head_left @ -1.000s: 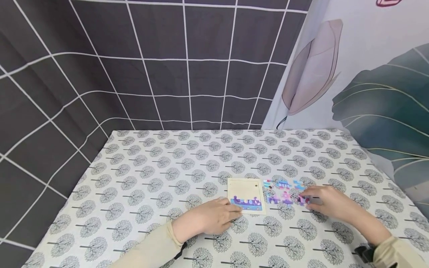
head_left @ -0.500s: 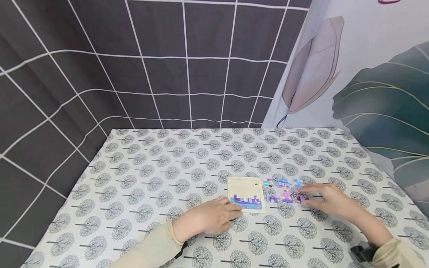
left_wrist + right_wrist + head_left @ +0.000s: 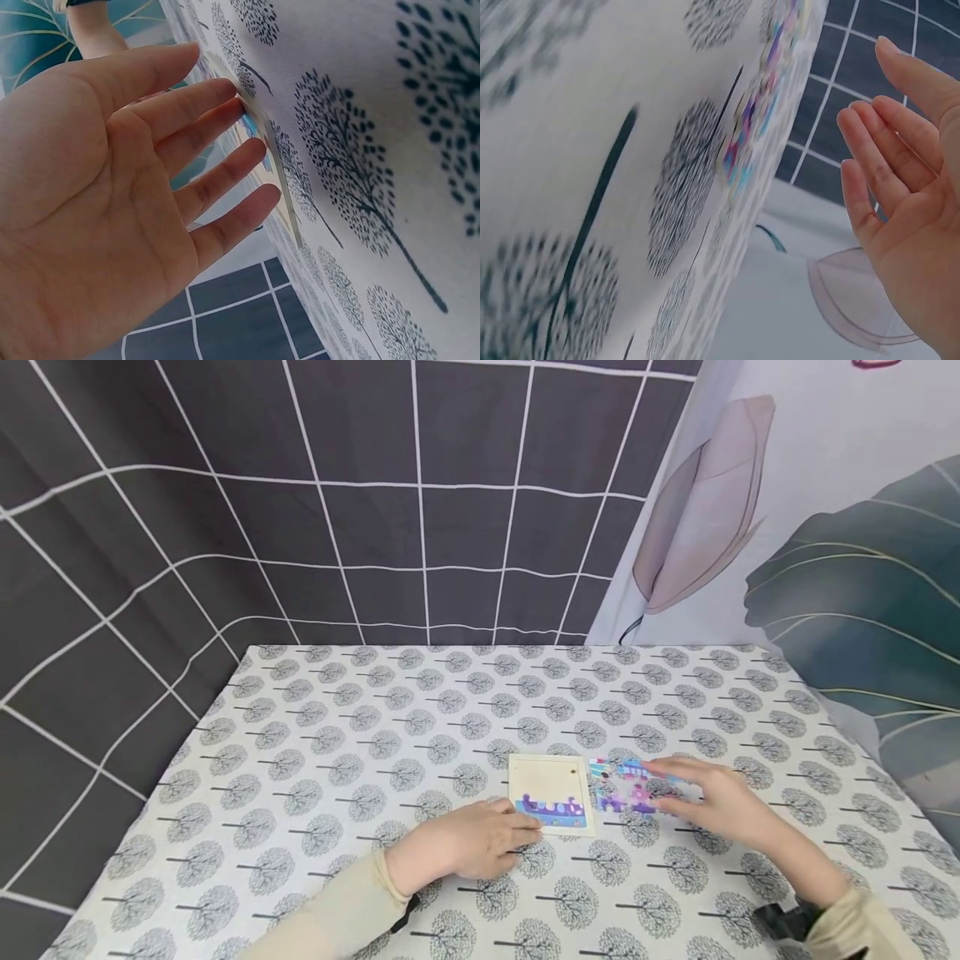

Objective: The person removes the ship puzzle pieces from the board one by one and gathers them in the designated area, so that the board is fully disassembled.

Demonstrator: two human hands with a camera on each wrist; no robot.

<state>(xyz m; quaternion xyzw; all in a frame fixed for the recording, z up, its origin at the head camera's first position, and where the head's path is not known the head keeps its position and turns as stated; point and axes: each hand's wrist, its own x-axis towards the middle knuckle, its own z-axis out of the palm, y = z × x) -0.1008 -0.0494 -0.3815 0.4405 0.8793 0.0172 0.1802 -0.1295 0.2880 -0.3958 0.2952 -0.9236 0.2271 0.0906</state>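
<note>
A cream jigsaw tray [image 3: 543, 781] lies on the patterned cloth. Purple and blue jigsaw pieces [image 3: 555, 812] fill its near part, with bare board behind them. My left hand [image 3: 480, 842] rests at the tray's near left corner, and in the left wrist view its fingers extend loosely toward the tray's edge [image 3: 288, 214]. To the right of the tray lie several loose jigsaw pieces [image 3: 613, 795] in pink, purple and blue. Over their right side hovers my right hand [image 3: 716, 797], thumb and fingers apart; the right wrist view shows nothing between them. It hides some pieces in the head view.
White cloth [image 3: 375, 768] printed with grey trees covers the table. Behind it hangs a dark curtain [image 3: 360, 527] with white grid lines. A pale curtain [image 3: 825, 427] with large flower and leaf prints hangs at the right.
My right hand has shifted left from the rightmost loose pieces, farther over the group. The left hand keeps its place at the tray corner.
</note>
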